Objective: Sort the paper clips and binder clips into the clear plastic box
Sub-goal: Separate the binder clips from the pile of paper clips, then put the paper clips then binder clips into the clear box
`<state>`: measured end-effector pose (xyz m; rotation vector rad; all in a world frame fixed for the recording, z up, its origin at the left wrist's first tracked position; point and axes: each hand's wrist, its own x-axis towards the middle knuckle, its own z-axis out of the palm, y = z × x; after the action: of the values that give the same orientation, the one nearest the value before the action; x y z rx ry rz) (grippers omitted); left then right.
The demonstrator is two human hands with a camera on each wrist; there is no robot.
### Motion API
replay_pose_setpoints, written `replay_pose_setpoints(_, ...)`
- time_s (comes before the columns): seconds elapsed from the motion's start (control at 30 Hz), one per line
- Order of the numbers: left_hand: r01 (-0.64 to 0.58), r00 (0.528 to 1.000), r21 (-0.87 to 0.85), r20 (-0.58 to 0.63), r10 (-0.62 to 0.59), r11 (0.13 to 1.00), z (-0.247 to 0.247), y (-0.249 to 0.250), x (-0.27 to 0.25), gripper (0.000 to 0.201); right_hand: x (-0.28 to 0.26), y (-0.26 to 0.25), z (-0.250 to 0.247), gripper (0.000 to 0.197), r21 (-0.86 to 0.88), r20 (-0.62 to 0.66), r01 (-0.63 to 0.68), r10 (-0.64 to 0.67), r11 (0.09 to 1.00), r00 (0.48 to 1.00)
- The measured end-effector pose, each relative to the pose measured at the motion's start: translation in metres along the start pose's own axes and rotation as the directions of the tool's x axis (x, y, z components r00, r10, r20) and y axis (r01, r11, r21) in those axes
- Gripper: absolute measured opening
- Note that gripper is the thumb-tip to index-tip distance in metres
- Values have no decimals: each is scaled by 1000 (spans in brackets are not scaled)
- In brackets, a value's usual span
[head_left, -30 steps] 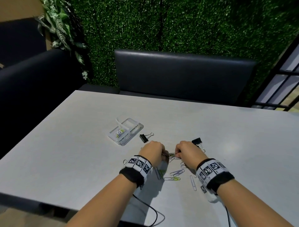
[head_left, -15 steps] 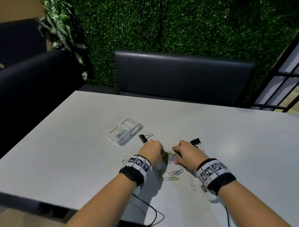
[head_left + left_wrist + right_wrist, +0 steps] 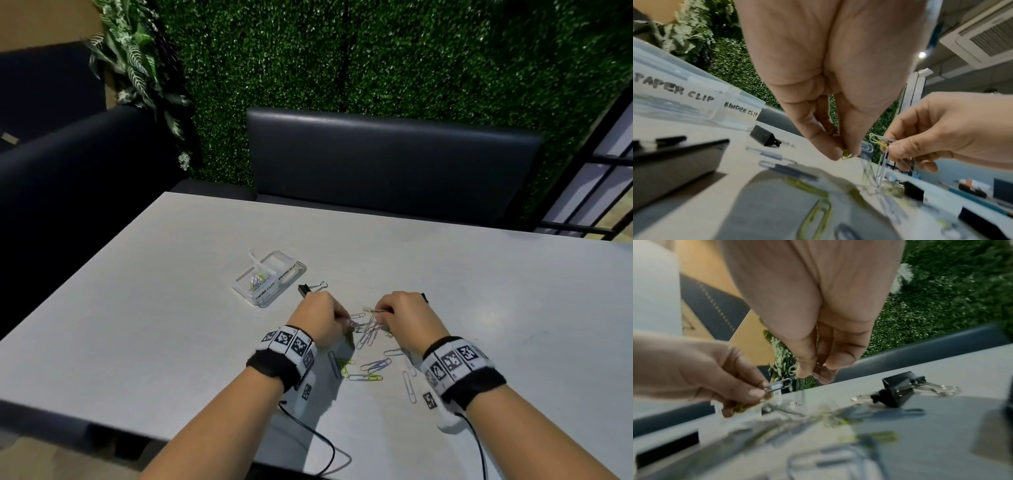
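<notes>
- Pinching a tangle of thin coloured wire paper clips (image 3: 366,329), the left hand (image 3: 317,317) and right hand (image 3: 406,313) each grip one end just above the grey counter (image 3: 137,342).
- Light, springy and interlocked, they probably snag; gripping single loops seems best.
- The clear plastic two-compartment box (image 3: 269,282) sits near the left hand, with a stiffer black binder clip (image 3: 308,289) beside it.

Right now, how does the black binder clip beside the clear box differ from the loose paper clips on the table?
The binder clip is a black wedge with silver wire handles; the paper clips are flat, thin wire loops, bluish and yellow-green. It lies alone beside the clear box; they lie scattered between the wrists. All rest on the table, unsorted.
</notes>
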<state>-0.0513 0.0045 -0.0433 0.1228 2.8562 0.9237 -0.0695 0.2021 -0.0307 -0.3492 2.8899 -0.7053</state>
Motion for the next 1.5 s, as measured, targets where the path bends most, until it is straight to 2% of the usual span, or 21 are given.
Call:
replay_pose_setpoints(0.13,-2,997,-81,-78,-4,997,-19,3,-1,16,5,-8,-11,2,254,-107,-58,88,965,990)
replay_pose_setpoints(0.3,24,989,-231,-134,-57,973,-50,-7,-6,17,18,-22,-14,4,541,-94,-89,165,837,982)
replay_pose_setpoints(0.43,89,961,-288,-225,-157,954,-84,-35,-10,13,33,-46,-11,11,678,-47,-59,124,733,991)
replay_pose_setpoints(0.57,175,898,-300,-342,-277,938,-118,-74,-13,13,57,-82,0,11,793,-33,-17,71,609,997)
replay_pose_setpoints(0.67,233,859,-288,-387,-336,929,-132,-97,-9,15,76,-113,7,7,861,-24,2,38,509,999)
replay_pose_setpoints(0.77,285,835,-246,-411,-366,926,-135,-110,-1,16,94,-144,16,4,887,-14,13,-1,462,1000)
replay_pose_setpoints(0.83,314,825,-223,-416,-382,923,-134,-116,4,17,103,-161,24,5,882,0,8,-18,470,1000)
replay_pose_setpoints(0.93,344,818,-204,-415,-399,917,-130,-123,9,16,109,-180,44,4,812,55,-28,-29,583,998)
replay_pose_setpoints(0.97,344,821,-197,-412,-396,918,-129,-124,11,15,110,-183,53,2,797,71,-36,-34,603,997)
replay_pose_setpoints(1.03,337,828,-186,-409,-384,923,-128,-126,11,16,113,-184,72,11,756,77,-37,-32,654,997)
replay_pose_setpoints(1.1,336,833,-182,-401,-382,924,-129,-128,9,18,112,-182,81,6,711,71,-26,-36,703,997)
replay_pose_setpoints(1.2,323,840,-169,-402,-364,931,-133,-122,2,23,103,-178,71,13,723,77,-32,-34,690,996)
replay_pose_setpoints(1.3,240,863,-163,-416,-287,957,-132,-95,-9,30,89,-157,44,15,703,99,-50,-27,710,995)
replay_pose_setpoints(1.4,99,947,-121,-294,-131,988,-117,-56,-18,30,74,-112,10,15,643,71,-46,1,765,997)
replay_pose_setpoints(1.47,39,992,-67,-119,-46,997,-97,-36,-17,31,62,-77,-7,17,517,25,-28,18,855,1000)
replay_pose_setpoints(1.5,13,1000,-21,-25,-13,1000,-84,-27,-14,33,56,-59,-14,19,411,7,-21,20,912,1000)
